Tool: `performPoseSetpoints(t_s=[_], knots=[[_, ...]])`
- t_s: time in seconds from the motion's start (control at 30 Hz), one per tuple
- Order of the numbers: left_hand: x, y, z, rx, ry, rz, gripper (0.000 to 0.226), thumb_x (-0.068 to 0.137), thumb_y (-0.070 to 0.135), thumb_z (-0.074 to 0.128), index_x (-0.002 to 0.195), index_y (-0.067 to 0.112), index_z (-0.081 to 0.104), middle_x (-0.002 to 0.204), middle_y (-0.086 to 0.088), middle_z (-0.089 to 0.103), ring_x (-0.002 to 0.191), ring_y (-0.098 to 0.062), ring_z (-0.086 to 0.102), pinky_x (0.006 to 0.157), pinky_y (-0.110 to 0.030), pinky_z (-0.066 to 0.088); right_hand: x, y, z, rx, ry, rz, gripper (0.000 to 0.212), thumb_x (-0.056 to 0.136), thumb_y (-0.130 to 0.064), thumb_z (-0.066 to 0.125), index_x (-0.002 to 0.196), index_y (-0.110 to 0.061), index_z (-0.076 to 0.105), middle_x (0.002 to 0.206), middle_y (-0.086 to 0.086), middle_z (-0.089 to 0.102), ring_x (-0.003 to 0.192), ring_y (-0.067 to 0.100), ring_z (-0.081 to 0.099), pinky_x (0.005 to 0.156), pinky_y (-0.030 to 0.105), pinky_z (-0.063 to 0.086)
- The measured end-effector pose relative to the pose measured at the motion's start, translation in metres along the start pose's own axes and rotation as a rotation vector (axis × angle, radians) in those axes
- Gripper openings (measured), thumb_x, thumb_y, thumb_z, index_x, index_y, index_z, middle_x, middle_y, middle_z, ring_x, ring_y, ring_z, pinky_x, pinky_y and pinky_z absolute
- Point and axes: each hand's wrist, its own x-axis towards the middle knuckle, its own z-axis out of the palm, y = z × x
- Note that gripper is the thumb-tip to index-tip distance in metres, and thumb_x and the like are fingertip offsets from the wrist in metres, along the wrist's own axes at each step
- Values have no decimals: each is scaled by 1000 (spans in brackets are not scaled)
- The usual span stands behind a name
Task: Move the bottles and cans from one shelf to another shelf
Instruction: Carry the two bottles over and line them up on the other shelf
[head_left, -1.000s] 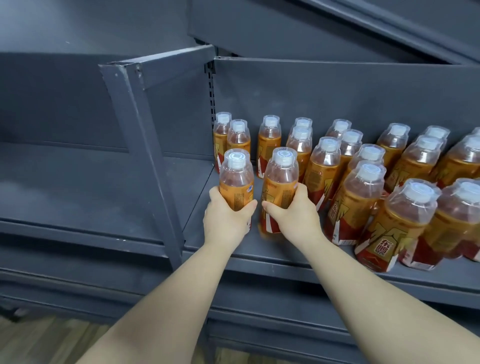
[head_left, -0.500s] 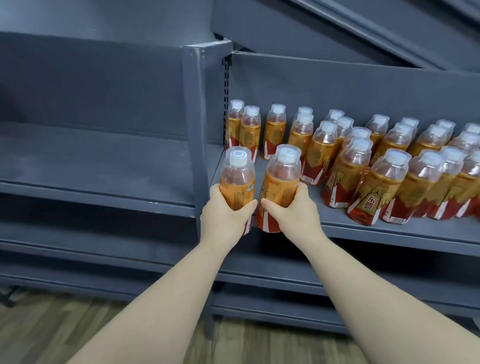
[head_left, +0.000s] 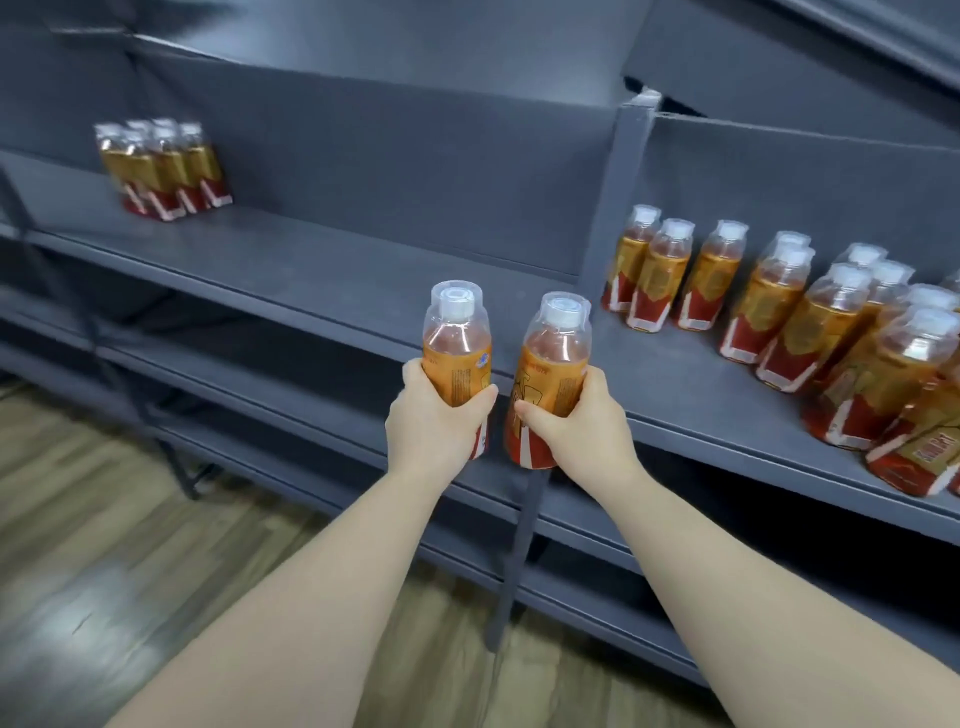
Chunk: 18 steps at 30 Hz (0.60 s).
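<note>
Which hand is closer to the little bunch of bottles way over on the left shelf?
Left. The left hand, gripping one bottle, is below and to the right of the bunch of bottles. The right hand, gripping another bottle, is even farther right.

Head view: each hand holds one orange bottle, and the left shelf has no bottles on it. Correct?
Not quite. The head view shows a cluster of bottles standing at the far end of the left shelf. The rest holds: the left hand grips the left bottle, the right hand the right bottle, both orange.
</note>
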Motion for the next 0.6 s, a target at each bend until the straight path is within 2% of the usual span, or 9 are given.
performPoseSetpoints(t_s=[0.17,0.33,0.43,0.6], knots=[[14,-24,-40,15,118,-76,61,82,51,75,126,27,41,109,9,55,99,-15,57,85,-33,52,12,-26,45,17,-103,-55,63,84,-48,75,130,-27,39,116,-11,56,104,14,59,90,36,54],[28,-36,-73,10,218,-138,55,82,49,76,121,27,43,106,8,59,98,-15,58,80,-29,46,26,-50,88,40,-210,-130,58,83,-47,76,124,-28,39,112,-11,56,100,13,58,80,28,49],[39,-42,-89,35,287,-165,58,81,48,76,123,26,44,107,7,60,98,-17,58,80,-30,46,36,-64,109,51,-269,-173,58,83,-48,76,124,-28,40,111,-10,58,99,13,59,79,29,50],[55,-56,-112,52,379,-206,54,79,49,77,116,26,44,104,7,61,97,-19,60,79,-32,47,54,-84,142,81,-359,-223,56,82,-48,76,120,-30,39,110,-9,59,100,14,61,84,34,55]])
